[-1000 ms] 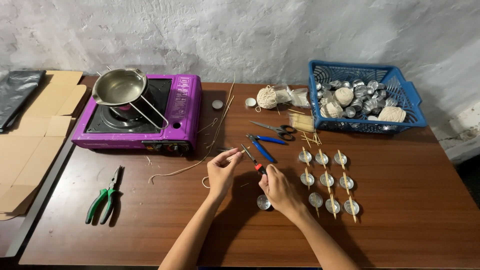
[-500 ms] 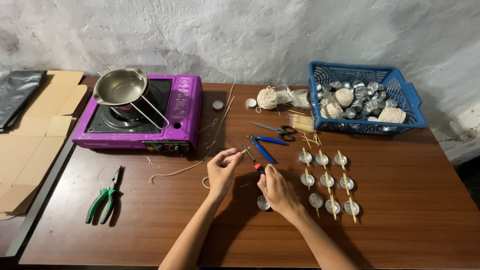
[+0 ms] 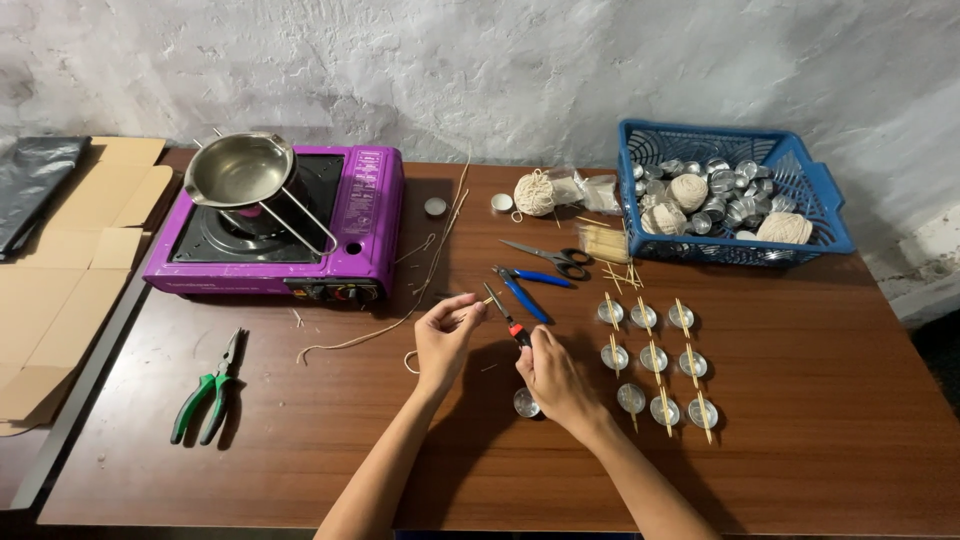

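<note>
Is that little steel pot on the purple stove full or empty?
Empty, as far as the view shows: the steel pot shows only bare shiny metal inside as it sits on the purple stove.

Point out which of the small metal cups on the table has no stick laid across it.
The lone metal cup beside the right hand, left of the grid; the grid cups each carry a wooden stick.
</note>
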